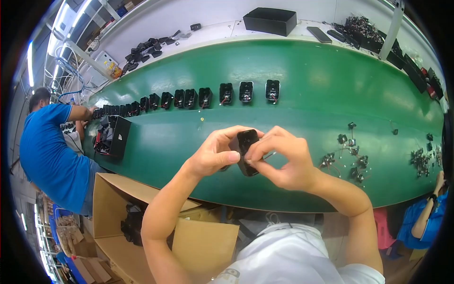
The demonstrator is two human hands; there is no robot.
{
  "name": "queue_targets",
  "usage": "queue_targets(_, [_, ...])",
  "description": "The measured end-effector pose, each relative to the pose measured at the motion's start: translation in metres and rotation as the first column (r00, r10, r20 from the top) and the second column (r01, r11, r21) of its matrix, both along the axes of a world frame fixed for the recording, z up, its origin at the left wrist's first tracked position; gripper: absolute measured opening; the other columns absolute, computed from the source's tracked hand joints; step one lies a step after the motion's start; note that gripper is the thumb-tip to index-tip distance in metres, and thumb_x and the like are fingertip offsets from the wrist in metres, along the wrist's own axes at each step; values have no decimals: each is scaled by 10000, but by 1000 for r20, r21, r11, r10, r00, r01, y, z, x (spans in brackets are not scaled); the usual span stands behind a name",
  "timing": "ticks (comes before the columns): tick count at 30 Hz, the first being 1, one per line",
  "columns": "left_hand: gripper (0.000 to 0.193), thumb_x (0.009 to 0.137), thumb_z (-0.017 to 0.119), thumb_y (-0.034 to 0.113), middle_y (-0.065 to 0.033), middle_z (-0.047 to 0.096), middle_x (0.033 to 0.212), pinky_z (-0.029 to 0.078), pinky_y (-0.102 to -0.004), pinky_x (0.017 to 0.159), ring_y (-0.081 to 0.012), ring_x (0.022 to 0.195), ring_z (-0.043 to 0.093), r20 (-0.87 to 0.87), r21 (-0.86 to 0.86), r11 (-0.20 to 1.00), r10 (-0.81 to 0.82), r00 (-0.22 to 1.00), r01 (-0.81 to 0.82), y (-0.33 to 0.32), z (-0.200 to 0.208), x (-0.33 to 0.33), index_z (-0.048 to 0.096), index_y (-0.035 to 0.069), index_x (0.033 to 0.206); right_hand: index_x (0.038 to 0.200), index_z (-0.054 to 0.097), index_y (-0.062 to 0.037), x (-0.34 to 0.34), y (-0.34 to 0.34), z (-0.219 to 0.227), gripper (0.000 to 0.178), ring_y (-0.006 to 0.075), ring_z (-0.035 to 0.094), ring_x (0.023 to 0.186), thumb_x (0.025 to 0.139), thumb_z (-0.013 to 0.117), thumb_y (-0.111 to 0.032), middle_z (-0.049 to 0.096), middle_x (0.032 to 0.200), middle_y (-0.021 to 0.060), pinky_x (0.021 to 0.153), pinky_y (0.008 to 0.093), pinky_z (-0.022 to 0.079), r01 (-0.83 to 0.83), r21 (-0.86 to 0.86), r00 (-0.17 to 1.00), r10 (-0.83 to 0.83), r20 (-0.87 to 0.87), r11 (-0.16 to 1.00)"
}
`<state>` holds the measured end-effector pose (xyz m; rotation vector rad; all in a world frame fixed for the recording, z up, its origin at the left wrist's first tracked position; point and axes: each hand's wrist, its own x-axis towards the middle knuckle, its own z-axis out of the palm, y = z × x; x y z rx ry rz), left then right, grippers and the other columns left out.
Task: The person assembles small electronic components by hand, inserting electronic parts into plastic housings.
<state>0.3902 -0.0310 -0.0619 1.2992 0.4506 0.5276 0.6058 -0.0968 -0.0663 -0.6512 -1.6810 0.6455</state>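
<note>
Nearest, below the desk edge, an open cardboard box holds dark pieces too shaded to make out. Over the near part of the green desk, the left hand is curled around a black housing, thumb along its side, holding it tilted; the right hand has its fingers bent in at the housing's right side, beside a thin pale rod, and whether they have closed on anything I cannot tell. The work looks partway: this housing seems unfinished, and small loose parts with wires lie to the right, apparently unused, with a further cluster near the desk's right end. A black bin of dark pieces stands to the left. Farther off, a long row of black units, some showing red wires, curves away leftward, judged further along, though their inner state is too small to check. Co-workers in blue are at the left and right ends. Behind, a white ledge carries scattered black pieces, a large black box and a dark heap; lit tubes hang at upper left.
</note>
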Motion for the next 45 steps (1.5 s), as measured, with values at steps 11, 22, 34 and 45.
queue_targets(11, [644, 844, 731, 271, -148, 615, 1212, 488, -395, 1003, -233, 1121, 618, 143, -45, 999, 26, 989, -20, 0, 6, 7, 482, -53, 1342, 995, 719, -99, 22, 12, 10, 363, 245, 559, 1078, 655, 844, -81, 617, 1187, 137, 837, 367, 519, -52, 125, 956, 13, 292, 991])
queue_targets(22, [823, 754, 818, 358, -144, 601, 1233, 510, -380, 970, -220, 1136, 612, -60, 49, 999, 2, 998, 1, -4, 8, 8, 419, -19, 1368, 958, 709, -116, 25, 3, 13, 332, 347, 544, 1180, 659, 851, -128, 523, 1350, 175, 933, 432, 478, -111, 91, 956, 81, 282, 990])
queue_targets(34, [705, 753, 853, 251, -32, 604, 685, 488, -244, 569, -105, 596, 581, -70, 915, 367, 554, 829, -168, -17, 17, 23, 532, 62, 1351, 1148, 642, 9, 32, 29, -25, 350, 176, 603, 1040, 893, 702, -223, 650, 1129, 96, 1024, 370, 422, -804, -421, 554, 274, -786, 420])
queue_targets(45, [677, 774, 744, 564, -147, 653, 1073, 531, -428, 837, -309, 1046, 638, -476, 879, 381, 738, 478, 287, 11, -5, -12, 615, 57, 1204, 887, 676, -33, 87, 92, -33, 231, 373, 547, 1199, 735, 799, -156, 556, 1352, 177, 1005, 447, 439, 342, 244, 684, -418, 598, 908])
